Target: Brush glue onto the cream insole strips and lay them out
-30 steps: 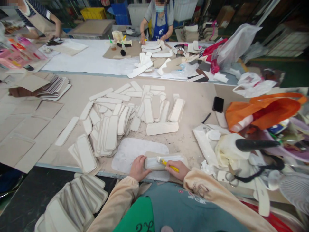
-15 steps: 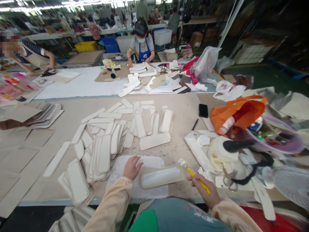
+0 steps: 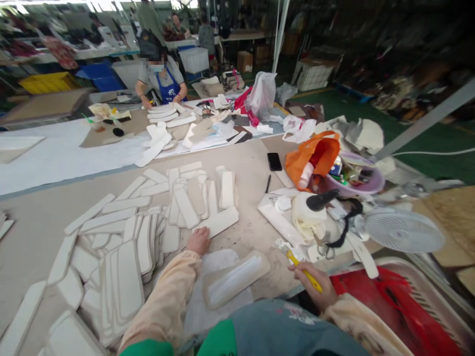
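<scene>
My right hand [image 3: 318, 286] is closed around the yellow handle of a brush [image 3: 301, 269], whose bristles carry a white paste. My left hand [image 3: 199, 241] is at the near left end of an off-white oblong panel [image 3: 219, 222], its fingers closed on that edge. Between my hands a beige oblong panel [image 3: 237, 279] with a white strip along its middle lies tilted on a white sheet [image 3: 196, 309]. Left of my left hand, many similar off-white panels [image 3: 129, 277] lie in overlapping piles on the table.
At the right are a black phone [image 3: 274, 161], a pen [image 3: 267, 184], an orange bag [image 3: 315, 155], a lilac basin [image 3: 374, 184], a white container [image 3: 306, 212], scissors [image 3: 325, 252] and a fan [image 3: 404, 231]. Across the table a masked person [image 3: 161, 79] handles similar pieces.
My left hand has moved from the white sheet up to the off-white panel beyond it. The view has turned to the right. My right hand still holds the brush.
</scene>
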Demonstrator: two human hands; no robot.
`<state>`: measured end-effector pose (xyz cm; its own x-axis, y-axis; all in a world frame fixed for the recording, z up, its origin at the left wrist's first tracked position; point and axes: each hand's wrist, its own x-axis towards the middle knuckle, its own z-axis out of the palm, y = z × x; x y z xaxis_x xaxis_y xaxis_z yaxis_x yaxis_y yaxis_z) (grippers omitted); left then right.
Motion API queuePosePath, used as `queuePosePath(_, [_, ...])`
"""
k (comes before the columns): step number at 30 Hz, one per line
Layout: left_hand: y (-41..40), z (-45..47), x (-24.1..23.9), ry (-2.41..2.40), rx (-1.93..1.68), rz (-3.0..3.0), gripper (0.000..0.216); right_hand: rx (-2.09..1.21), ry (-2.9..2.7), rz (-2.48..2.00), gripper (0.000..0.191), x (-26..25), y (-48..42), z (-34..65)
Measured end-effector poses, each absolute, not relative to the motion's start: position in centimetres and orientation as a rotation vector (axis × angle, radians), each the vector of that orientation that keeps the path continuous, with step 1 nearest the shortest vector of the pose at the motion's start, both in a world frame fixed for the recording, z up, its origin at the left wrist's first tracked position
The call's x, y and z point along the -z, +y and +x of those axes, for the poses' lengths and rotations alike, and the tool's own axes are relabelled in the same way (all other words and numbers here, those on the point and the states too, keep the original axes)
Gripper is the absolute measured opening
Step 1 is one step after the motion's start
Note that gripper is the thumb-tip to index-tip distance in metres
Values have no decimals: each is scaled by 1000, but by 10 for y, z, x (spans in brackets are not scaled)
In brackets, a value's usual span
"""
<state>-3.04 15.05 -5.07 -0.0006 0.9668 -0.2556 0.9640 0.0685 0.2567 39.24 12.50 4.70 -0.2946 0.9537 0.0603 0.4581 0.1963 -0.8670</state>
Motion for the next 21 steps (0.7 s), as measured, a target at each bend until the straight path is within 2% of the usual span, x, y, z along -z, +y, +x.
queuePosePath(11, [155, -50, 41, 1853, -38, 1946, 17, -1001, -1939, -1210, 19, -49, 128, 380])
queuePosePath(15, [152, -41, 23, 1977, -178, 1916, 20, -976, -1967, -1145, 14, -48, 128, 383])
queuePosePath(21, [122, -21, -36, 1961, -405, 1881, 31, -1020, -1763, -1215, 13, -49, 134, 381])
